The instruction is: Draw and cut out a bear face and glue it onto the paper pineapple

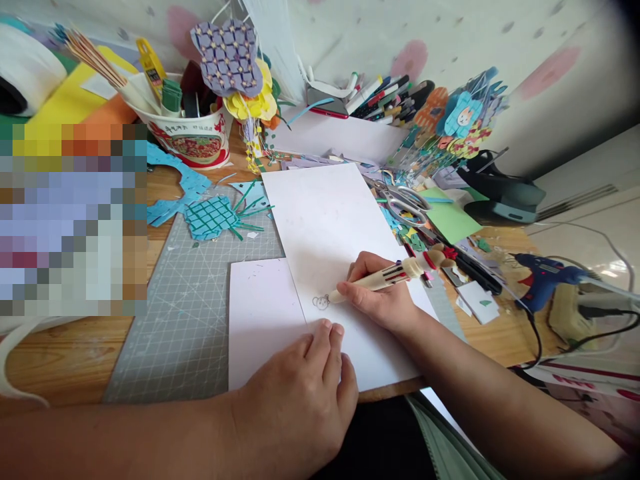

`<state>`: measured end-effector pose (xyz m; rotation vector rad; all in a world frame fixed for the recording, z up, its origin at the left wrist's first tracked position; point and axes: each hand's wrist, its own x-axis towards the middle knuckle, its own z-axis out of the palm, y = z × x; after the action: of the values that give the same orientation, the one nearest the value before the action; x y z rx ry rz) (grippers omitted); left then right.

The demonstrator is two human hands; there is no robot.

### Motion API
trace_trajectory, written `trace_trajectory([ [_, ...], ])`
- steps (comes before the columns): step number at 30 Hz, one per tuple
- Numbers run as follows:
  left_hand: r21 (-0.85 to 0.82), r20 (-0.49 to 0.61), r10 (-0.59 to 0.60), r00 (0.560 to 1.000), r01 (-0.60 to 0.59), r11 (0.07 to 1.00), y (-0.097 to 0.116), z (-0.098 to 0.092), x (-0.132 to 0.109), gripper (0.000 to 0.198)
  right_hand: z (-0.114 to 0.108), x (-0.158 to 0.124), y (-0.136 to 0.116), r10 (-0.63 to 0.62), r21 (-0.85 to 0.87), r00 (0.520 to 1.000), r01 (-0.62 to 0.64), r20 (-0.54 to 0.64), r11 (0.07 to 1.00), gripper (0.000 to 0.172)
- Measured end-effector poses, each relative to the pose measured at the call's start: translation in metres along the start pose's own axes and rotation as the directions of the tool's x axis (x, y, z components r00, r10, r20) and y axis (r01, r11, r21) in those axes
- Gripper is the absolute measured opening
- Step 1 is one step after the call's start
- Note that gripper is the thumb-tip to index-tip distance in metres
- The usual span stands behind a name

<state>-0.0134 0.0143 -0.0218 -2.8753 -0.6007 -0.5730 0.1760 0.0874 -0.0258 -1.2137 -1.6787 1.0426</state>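
sheet (320,217): white | pen (387,276): cream, red accents | cutting mat (183,307): grey, pale grid | cutout (210,219): blue, green crisscross

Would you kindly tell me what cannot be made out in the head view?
In the head view:
White sheet: lower left corner hidden by the left hand.
White roll: cut off by the left edge.
Paper tub: lettering too small.
Drawing: fine details too small.
Things at left: masked by a pixelated patch.

Drawing sheet (320,220) on the cutting mat (165,333), scissors (418,198) just right of it! Behind, there's the tub (200,143), left of the pens (375,105).
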Motion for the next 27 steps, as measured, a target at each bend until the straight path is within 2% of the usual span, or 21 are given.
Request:
trace_trajectory([
  [27, 0.0, -0.02, -0.007, 1.0, 0.007, 1.0, 0.0013, 0.0017, -0.0005, 0.025, 0.0014, -0.0003, 0.0001, 0.005, -0.018, 1.0, -0.005, -0.013, 1.0, 0.03],
])
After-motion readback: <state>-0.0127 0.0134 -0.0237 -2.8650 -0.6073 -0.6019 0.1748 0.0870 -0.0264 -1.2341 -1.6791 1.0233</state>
